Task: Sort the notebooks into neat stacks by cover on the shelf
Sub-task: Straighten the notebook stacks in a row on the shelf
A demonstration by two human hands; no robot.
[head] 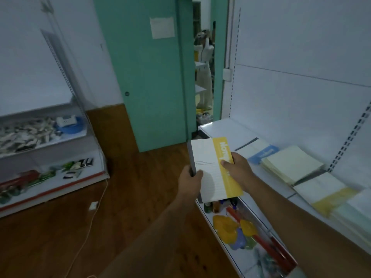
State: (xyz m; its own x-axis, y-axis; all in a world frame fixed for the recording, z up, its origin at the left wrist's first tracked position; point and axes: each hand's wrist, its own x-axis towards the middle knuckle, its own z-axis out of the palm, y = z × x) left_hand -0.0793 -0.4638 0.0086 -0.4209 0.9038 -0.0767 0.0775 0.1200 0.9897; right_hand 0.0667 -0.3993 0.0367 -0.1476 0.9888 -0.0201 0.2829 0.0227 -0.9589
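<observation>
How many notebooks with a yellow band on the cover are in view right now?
2: one white, yellow-banded notebook held by both hands, another yellow-banded notebook lying on the white shelf. Stacks may hide more.

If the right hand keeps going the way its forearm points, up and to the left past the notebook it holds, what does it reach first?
Beyond the right hand and its yellow-banded notebook, the line looks free until the teal door, though depth is hard to judge.

A teal door (pixel 152 81) is standing ajar, a paper sheet (pixel 162 27) sticking to it; a person in white (pixel 204 63) is standing beyond it; a white cable (pixel 88 227) is trailing across the wooden floor (pixel 124 197); a blue bowl (pixel 70 127) is sitting at the right end of the far rack (pixel 48 149); coloured toys (pixel 236 231) are lying in the lower tray (pixel 207 217).
</observation>
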